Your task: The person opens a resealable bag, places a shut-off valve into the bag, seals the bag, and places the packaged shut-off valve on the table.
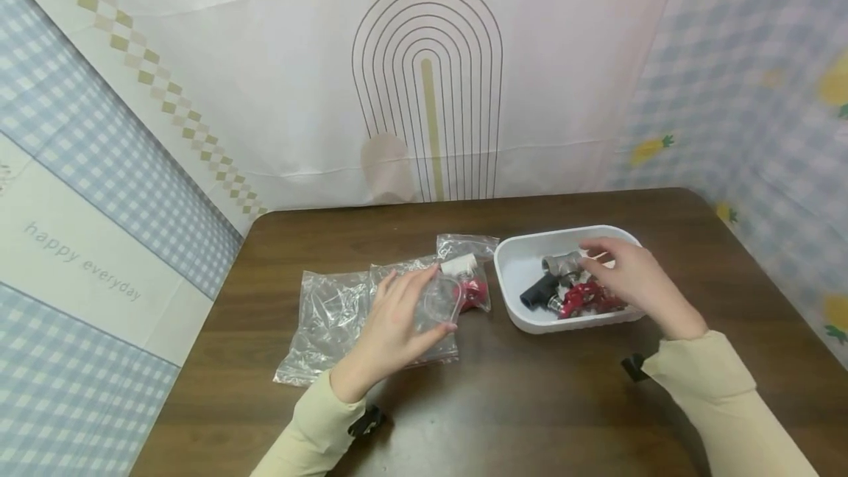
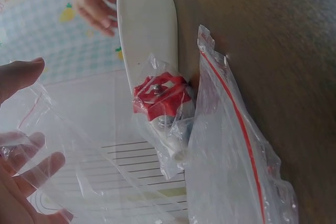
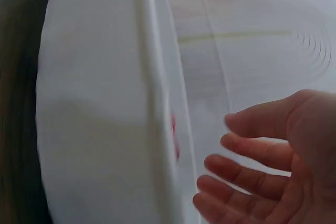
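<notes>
My left hand (image 1: 392, 330) has its fingers and thumb spread at the mouth of a clear zip bag (image 2: 89, 166); some fingers show through the film in the left wrist view. Just beyond it lies another bag, holding a valve with a red handwheel (image 2: 160, 95) and a white pipe piece (image 1: 459, 265). Over the right side of a white plastic bin (image 1: 509, 304), my right hand (image 1: 629, 274) hovers with loosely bent fingers and nothing in them. Inside the bin are a grey metal pipe fitting (image 1: 562, 264), a black pipe piece (image 1: 539, 291) and red-handled valve parts (image 1: 583, 300).
Flat clear zip bags (image 1: 331, 315) lie to the left on the brown wooden table (image 1: 490, 403). A small clear bag (image 1: 457, 243) is behind the bagged valve. Patterned cloth (image 1: 298, 94) hangs behind the table and along both sides.
</notes>
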`<state>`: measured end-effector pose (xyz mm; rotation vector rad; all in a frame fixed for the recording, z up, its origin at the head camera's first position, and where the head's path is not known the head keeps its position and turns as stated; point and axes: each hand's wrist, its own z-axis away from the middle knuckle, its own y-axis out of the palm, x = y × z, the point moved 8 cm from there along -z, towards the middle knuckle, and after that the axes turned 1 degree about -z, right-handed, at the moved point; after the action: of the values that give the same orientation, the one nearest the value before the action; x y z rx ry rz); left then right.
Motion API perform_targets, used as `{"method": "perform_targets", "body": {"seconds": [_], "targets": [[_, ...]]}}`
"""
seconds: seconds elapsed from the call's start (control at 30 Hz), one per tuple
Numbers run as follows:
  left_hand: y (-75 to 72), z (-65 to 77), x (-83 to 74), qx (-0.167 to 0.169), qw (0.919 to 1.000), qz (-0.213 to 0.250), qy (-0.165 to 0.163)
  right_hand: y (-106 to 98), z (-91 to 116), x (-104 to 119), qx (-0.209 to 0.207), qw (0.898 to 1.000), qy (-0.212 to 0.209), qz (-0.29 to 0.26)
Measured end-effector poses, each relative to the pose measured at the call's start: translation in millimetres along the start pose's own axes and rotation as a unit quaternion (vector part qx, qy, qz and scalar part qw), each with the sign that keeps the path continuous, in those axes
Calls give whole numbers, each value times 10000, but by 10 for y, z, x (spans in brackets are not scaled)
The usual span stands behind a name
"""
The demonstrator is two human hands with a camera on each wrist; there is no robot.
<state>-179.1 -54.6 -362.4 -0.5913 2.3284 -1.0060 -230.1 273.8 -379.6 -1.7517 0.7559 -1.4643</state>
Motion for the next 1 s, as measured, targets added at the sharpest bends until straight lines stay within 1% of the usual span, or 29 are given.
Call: {"method": "perform_targets", "body": {"seconds": [0.07,0.17,0.3,0.47,0.63,0.73,0.83,1.0], "targets": [[3,3,-2,14,10000,-11,7,-21,16,-165,110,9994,238,222],[16,12,4,63,10000,-13,-12,0,41,-364,353,9965,575,489],[26,29,19,104,9999,13,-47,62,70,-507,679,9921,785,700],[-4,27,46,27,10000,-62,-20,121,60,-545,978,9901,749,679],[-46,27,67,-73,9999,-86,2,136,6,-551,1021,9891,720,777],[-45,33,74,-29,10000,-52,-28,154,-14,-566,1110,9873,740,866],[-35,43,80,5,10000,-47,-28,189,-12,-561,1352,9841,662,946],[-10,61,89,74,9999,-58,-60,232,21,-506,1943,9762,270,929]]}}
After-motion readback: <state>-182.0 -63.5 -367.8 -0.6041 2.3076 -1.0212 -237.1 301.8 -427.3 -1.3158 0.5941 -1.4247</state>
